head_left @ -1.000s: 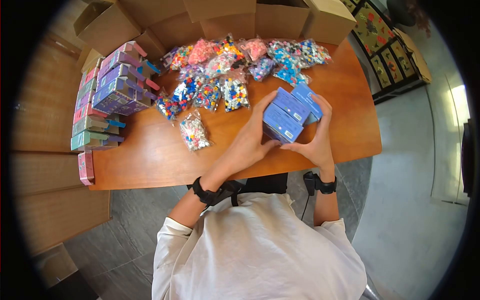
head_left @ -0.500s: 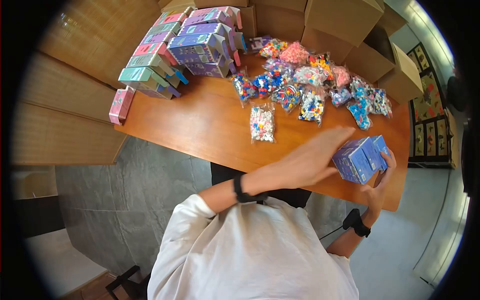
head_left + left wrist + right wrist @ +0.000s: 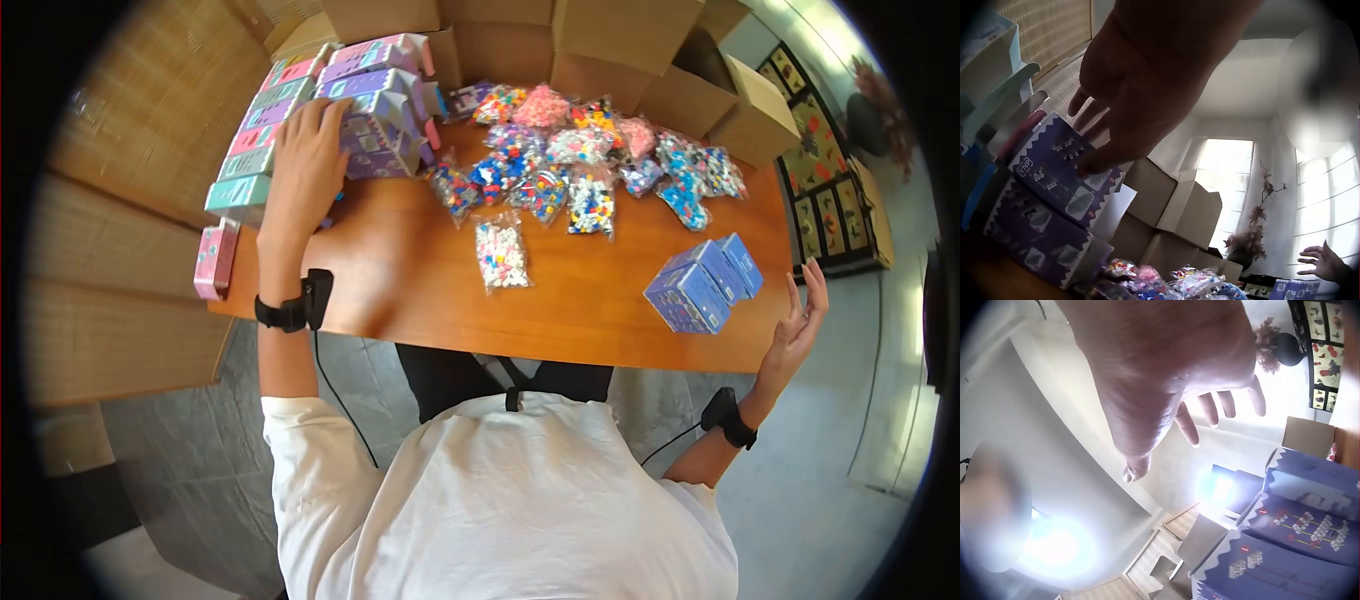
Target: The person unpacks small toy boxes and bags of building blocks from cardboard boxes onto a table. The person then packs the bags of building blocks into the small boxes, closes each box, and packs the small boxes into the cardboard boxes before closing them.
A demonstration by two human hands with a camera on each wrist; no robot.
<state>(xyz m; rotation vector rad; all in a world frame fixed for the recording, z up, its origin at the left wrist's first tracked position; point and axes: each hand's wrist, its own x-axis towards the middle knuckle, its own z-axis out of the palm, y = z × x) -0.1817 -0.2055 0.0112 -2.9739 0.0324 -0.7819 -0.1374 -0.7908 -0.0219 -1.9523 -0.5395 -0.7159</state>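
My left hand [image 3: 307, 165] reaches over the stacked cartons at the table's left, its fingers spread at the top of a purple box [image 3: 377, 112]. In the left wrist view the thumb overlaps the face of that purple box [image 3: 1060, 169], and the fingers extend above its upper edge. Beyond the table's right end, my right hand [image 3: 795, 335] is raised with its fingers extended, holding nothing. Near it several blue boxes [image 3: 690, 300] stand pressed together on the table; the right wrist view shows their printed side [image 3: 1291, 531] below the hand.
Several clear bags of colourful beads [image 3: 590, 200] lie across the back of the table [image 3: 430, 310], one bag of mostly white pieces [image 3: 502, 252] nearer the front. A small pink box [image 3: 215, 262] stands at the left corner. Large cardboard boxes [image 3: 620, 40] line the far edge.
My left hand has left the blue boxes and swung left to the stacked cartons. My right hand has let go of the blue boxes and drawn away to their right. The head view has shifted.
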